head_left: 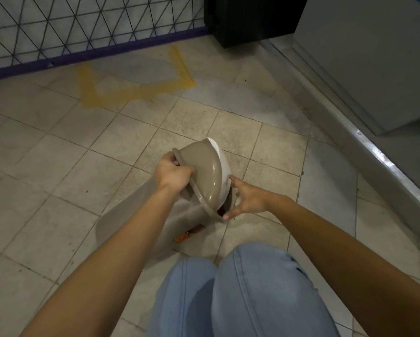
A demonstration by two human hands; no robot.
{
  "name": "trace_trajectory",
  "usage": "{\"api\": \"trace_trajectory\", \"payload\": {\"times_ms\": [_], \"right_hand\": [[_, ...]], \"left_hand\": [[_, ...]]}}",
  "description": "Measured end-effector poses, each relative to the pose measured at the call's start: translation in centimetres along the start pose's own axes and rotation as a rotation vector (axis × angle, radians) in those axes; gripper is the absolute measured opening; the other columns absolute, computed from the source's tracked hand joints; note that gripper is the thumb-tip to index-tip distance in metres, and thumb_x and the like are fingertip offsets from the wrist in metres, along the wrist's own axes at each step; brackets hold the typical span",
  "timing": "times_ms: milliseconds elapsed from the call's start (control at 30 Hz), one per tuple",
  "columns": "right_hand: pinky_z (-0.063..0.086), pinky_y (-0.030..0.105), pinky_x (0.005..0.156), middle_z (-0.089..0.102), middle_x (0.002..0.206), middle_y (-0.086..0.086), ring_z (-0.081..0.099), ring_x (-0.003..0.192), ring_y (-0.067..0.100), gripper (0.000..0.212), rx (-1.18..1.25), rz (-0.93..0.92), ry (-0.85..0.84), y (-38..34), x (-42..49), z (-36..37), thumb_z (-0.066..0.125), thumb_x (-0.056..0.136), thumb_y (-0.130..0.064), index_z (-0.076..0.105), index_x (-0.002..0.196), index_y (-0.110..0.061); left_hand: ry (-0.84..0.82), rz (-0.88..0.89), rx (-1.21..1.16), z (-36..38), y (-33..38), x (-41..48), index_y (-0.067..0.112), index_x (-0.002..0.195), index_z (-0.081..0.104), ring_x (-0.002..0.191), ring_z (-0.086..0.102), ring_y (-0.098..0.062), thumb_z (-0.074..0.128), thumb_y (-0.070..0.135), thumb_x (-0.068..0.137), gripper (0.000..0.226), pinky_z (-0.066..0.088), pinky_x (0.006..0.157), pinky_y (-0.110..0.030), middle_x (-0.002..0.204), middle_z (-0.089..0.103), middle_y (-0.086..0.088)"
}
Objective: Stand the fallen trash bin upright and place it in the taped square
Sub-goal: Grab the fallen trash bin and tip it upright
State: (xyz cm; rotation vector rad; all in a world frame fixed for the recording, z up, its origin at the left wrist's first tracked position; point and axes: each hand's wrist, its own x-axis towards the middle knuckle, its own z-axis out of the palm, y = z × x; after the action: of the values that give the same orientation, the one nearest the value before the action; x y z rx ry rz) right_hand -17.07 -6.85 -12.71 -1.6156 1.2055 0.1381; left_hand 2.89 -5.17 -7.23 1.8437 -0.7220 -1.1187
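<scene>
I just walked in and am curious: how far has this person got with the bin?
Early stage. Nothing looks finished: the taupe plastic trash bin lies tilted on the tiled floor. In hand: the left hand grips the rim of its domed lid, and the right hand spreads open at the lid's other edge. Left: standing it upright and carrying it to the yellow taped square by the wire fence, with nothing inside it.

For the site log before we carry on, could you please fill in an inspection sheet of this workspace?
Surface: beige tiled floor, dusty.
Job's things: grey-brown plastic trash bin, tilted, outside the yellow taped square.
Clutter: nothing seen.
Hands: left hand grips the bin's lid rim; right hand open, fingertips on the rim.
Cables: nothing seen.
Surroundings: wire mesh fence behind the square; metal threshold to the right.
</scene>
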Motion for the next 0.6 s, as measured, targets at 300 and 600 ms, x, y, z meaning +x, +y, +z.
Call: {"api": "trace_trajectory", "payload": {"times_ms": [300,600], "right_hand": [[0.031,0.044,0.111,0.02,0.154,0.01,0.029,0.137,0.031,0.093,0.187,0.137,0.333,-0.8,0.7,-0.9,0.071,0.077,-0.031,0.012,0.147,-0.016],[0.049,0.042,0.092,0.057,0.119,0.012,0.055,0.107,0.026,0.055,0.297,0.197,0.361,-2.5,0.3,-1.4,0.063,0.078,-0.021,0.042,0.127,-0.009]], "left_hand": [[0.006,-0.04,-0.253,-2.8,2.8,0.4,0.013,0.132,0.048,0.082,0.064,-0.015,0.069,-0.006,0.067,0.071,0.055,0.066,-0.024,0.094,0.066,0.003],[-0.018,-0.068,-0.459,-4.6,3.3,0.3,0.004,0.104,0.067,0.066,0.059,-0.015,0.055,-0.013,0.067,0.042,0.05,0.051,-0.017,0.078,0.067,-0.005]]}}
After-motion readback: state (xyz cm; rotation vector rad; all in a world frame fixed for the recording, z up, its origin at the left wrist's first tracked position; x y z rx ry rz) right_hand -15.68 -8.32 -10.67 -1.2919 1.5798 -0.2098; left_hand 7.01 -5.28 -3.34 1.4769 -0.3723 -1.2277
